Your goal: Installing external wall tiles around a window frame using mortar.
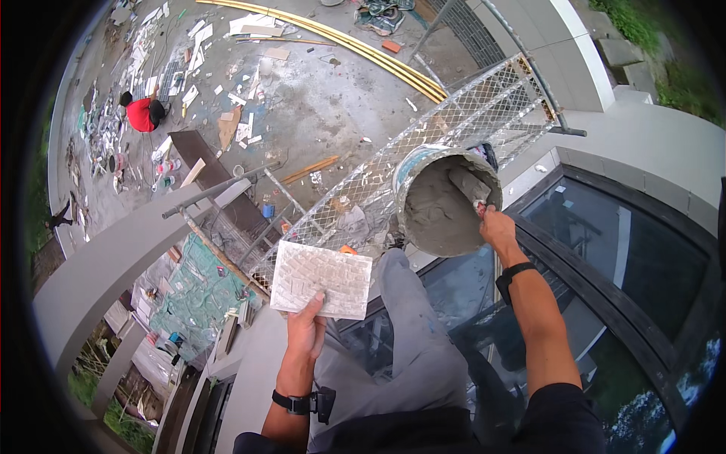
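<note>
My left hand [306,325] grips the lower edge of a pale rectangular tile [321,265], thumb on the upturned face. That face has a ridged pattern with whitish and greyish patches. To the right stands a bucket [407,175] holding grey mortar [437,208], its rim smeared. My right hand [497,229] is closed round the handle of a trowel [469,184] at the bucket's right side. The trowel's blade lies in the bucket against the mortar, coated grey, so its edges are hard to make out. Tile and bucket are apart.
A metal mesh scaffold platform [454,125] runs diagonally under the bucket, with pipe rails [219,185] at its left. Dark-framed windows [628,234] lie at right. Far below, a person in red [141,113] crouches among debris. Yellow poles [340,41] lie on the ground.
</note>
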The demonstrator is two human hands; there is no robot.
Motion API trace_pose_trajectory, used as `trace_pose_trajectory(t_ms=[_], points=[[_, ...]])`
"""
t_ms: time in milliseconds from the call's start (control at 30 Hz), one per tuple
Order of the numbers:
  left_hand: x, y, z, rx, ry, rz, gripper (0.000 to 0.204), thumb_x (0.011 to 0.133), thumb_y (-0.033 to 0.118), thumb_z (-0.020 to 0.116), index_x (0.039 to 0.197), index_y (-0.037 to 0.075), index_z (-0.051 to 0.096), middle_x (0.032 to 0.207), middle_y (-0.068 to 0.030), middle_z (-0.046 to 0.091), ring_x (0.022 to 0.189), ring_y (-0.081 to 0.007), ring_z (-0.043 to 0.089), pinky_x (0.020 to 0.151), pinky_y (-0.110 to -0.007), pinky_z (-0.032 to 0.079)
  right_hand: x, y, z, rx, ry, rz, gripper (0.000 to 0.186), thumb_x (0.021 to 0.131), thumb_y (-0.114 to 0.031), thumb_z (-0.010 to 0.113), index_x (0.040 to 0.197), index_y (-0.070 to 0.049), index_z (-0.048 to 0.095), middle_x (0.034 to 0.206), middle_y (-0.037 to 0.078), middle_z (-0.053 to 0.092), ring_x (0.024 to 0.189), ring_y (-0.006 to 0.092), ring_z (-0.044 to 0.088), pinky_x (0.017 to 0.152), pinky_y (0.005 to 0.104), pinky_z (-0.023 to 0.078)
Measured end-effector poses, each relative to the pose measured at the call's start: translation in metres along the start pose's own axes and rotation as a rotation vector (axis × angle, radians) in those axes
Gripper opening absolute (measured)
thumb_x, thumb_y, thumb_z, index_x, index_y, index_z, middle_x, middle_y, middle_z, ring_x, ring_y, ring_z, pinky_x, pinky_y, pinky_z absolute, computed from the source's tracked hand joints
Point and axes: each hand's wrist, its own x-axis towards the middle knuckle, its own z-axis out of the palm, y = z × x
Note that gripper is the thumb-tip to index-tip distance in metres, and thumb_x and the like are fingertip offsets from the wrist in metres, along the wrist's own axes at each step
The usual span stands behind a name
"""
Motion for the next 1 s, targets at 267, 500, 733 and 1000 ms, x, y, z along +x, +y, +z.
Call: trace_pose_trajectory(t_ms=[267, 500, 733, 1000], points=[[0.005, -0.024, -0.016, -0.019, 0.099, -0.02, 0.06, 0.087, 0.0, 0.064, 0.14, 0.004, 0.036, 0.136, -0.0113, 0.048, 0.125, -0.0242, 0.049, 0.106, -0.04, 0.042, 0.064, -0.031, 0.022, -0.064, 0.047, -0.135, 0.019, 0.088, -0.011, 0.056, 0.104, -0.001, 0.059, 0.094, 0.019, 0.07, 0.087, 0.0332, 0.07, 0.074, 0.0424, 0.056], [0.005, -0.04, -0.008, -0.018, 0.133, -0.062, 0.06, 0.088, 0.001, 0.064, 0.14, 0.004, 0.035, 0.137, -0.0111, 0.048, 0.124, -0.0241, 0.049, 0.107, -0.039, 0.04, 0.069, -0.028, 0.029, -0.055, 0.041, -0.255, 0.027, 0.083, -0.015, 0.058, 0.105, 0.0, 0.054, 0.088, 0.019, 0.07, 0.084, 0.0352, 0.069, 0.072, 0.0459, 0.055], [0.015, -0.04, -0.002, 0.02, 0.127, -0.031, 0.059, 0.088, 0.004, 0.063, 0.14, 0.004, 0.036, 0.136, -0.0105, 0.049, 0.123, -0.0241, 0.05, 0.105, -0.04, 0.043, 0.056, -0.038, 0.027, 0.113, -0.037, -0.213, 0.034, 0.083, -0.019, 0.061, 0.109, 0.002, 0.054, 0.092, 0.023, 0.068, 0.09, 0.0382, 0.067, 0.08, 0.0475, 0.053], [0.02, -0.033, 0.005, 0.031, 0.126, 0.011, 0.057, 0.089, 0.0, 0.061, 0.14, 0.003, 0.036, 0.137, -0.0113, 0.048, 0.124, -0.0239, 0.05, 0.105, -0.039, 0.043, 0.035, -0.047, 0.056, 0.418, -0.028, -0.174, 0.039, 0.083, -0.023, 0.06, 0.111, 0.002, 0.051, 0.09, 0.027, 0.066, 0.09, 0.0444, 0.064, 0.082, 0.0517, 0.049]])
